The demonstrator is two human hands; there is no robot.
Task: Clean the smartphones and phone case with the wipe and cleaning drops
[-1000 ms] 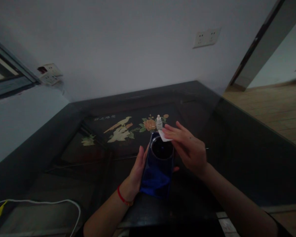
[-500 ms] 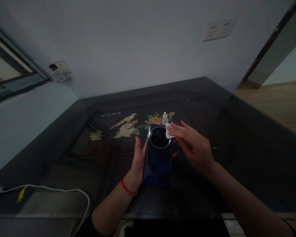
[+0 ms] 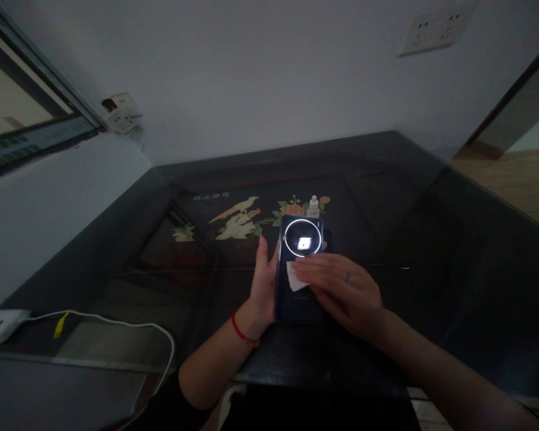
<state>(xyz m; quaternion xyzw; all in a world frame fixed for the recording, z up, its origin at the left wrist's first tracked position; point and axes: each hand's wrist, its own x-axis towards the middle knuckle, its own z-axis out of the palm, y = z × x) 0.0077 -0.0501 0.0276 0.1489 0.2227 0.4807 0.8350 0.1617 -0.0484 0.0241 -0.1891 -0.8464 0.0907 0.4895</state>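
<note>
My left hand point(image 3: 264, 286) is wrapped round a dark blue smartphone point(image 3: 296, 310), with the thumb along its left edge. The phone's back faces me, and its big round camera ring shines brightly at the top. Pressed flat on the back just below that ring is a white wipe point(image 3: 294, 278), under the fingers of my right hand point(image 3: 348, 287). A small clear bottle with a white cap point(image 3: 313, 206) stands on the table behind the phone. Most of my left fingers are hidden behind the phone.
The glossy black table point(image 3: 233, 347) bears a bird-and-flower inlay point(image 3: 238, 227). At its left lies a white power strip point(image 3: 2, 326) with a white cable point(image 3: 117, 323) and yellow tag. Wall sockets point(image 3: 438, 30) are at the upper right, others point(image 3: 122, 114) at the left.
My right hand has moved the wipe from the camera ring's right edge down onto the phone's back. The ring now reflects bright light. The view has shifted slightly.
</note>
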